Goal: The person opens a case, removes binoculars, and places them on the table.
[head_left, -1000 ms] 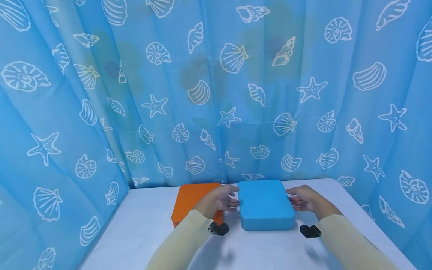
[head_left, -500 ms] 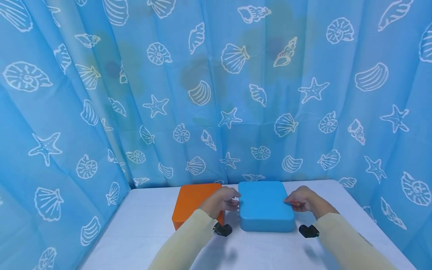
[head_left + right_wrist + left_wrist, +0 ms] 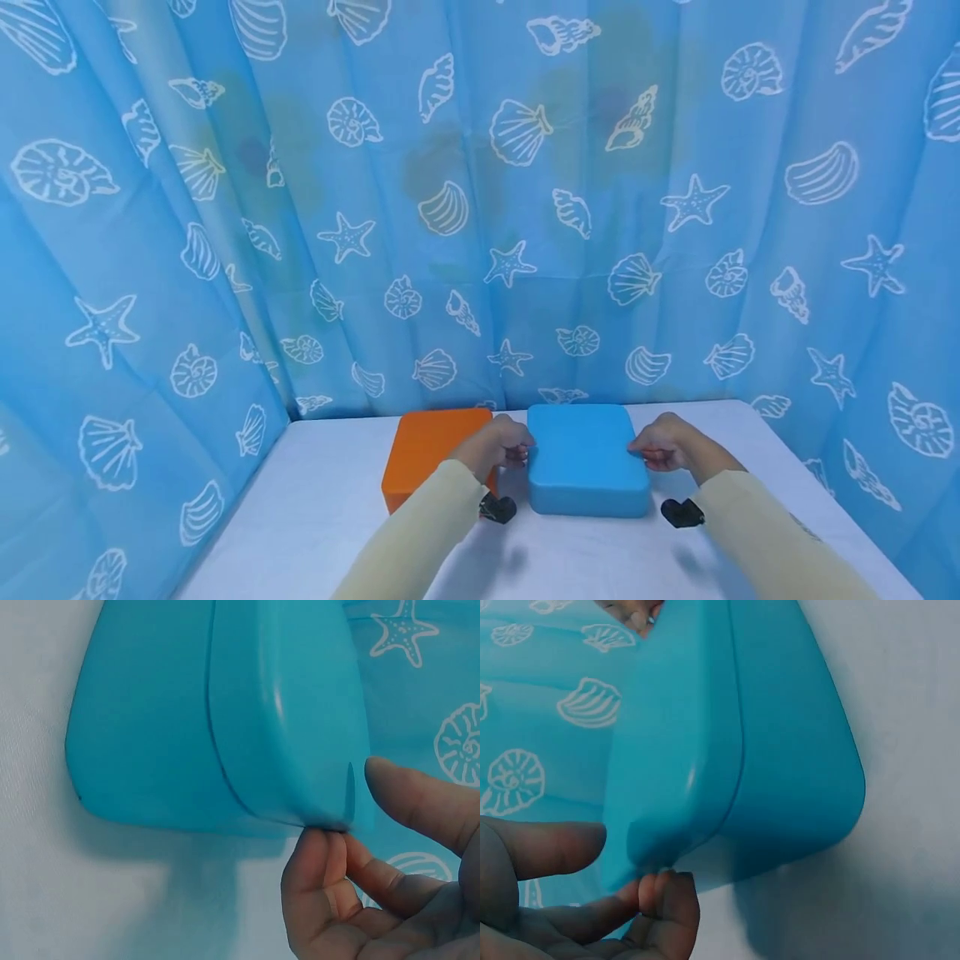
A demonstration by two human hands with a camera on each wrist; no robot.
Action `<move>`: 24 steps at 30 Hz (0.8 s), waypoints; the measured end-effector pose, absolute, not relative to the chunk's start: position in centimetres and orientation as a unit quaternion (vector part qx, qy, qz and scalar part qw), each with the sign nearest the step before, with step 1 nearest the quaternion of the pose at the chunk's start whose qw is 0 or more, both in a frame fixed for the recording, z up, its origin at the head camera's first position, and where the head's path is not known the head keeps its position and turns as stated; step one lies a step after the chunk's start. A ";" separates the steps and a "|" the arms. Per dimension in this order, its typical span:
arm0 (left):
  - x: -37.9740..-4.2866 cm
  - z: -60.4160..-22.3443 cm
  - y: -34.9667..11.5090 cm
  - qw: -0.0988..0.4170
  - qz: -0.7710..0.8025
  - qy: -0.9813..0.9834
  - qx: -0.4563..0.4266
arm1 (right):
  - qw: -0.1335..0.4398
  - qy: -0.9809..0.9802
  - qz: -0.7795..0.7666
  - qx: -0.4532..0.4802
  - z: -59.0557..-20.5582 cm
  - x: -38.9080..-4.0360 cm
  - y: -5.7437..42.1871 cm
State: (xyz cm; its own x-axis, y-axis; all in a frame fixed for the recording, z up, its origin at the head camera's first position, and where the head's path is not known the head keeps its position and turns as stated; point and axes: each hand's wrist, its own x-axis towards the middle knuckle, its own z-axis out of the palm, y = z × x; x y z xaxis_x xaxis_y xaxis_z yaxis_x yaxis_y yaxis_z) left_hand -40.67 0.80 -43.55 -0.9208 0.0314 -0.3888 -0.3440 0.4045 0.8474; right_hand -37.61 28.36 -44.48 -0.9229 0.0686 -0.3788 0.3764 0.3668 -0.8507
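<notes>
A blue square box (image 3: 585, 458) with rounded corners sits on the white table, between the two hands. Both wrist views show a thin seam round its side, setting off the lid (image 3: 292, 697). At the lid's left edge, my left hand (image 3: 501, 440) has curled fingertips (image 3: 676, 900) against the rim and its thumb over the top. On the opposite edge my right hand (image 3: 671, 442) pinches the rim the same way, fingertips (image 3: 313, 855) below and thumb above. The lid looks seated on the box. Whatever is inside is hidden.
An orange square box (image 3: 427, 446) stands close on the left, partly covered by the left hand and sleeve. Blue curtains (image 3: 480, 308) with white shell prints hang behind and on both sides. The white table (image 3: 300, 517) reaches toward the front.
Both hands have closed in on the blue box's sides, fingers curling from a looser spread to the lid's rim. The box has shifted slightly left. The orange box has stayed put.
</notes>
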 end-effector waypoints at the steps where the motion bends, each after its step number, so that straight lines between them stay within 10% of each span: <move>1: -40.7 -43.7 0.9 0.170 0.528 0.827 -0.095 | 0.140 0.817 -0.543 0.137 -44.6 -37.6 28.3; 24: -41.6 -44.2 2.0 0.160 0.436 0.880 -0.097 | 0.143 0.862 -0.469 0.133 -44.8 -38.4 28.8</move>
State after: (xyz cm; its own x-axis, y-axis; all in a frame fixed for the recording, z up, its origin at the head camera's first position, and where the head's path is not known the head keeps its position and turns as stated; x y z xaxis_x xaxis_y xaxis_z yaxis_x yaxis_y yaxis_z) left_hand -41.65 1.97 -44.20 -0.9299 -0.0305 -0.3666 -0.3099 0.6019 0.7360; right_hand -38.43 28.76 -44.78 -0.9239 0.0944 -0.3708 0.3625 0.5258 -0.7695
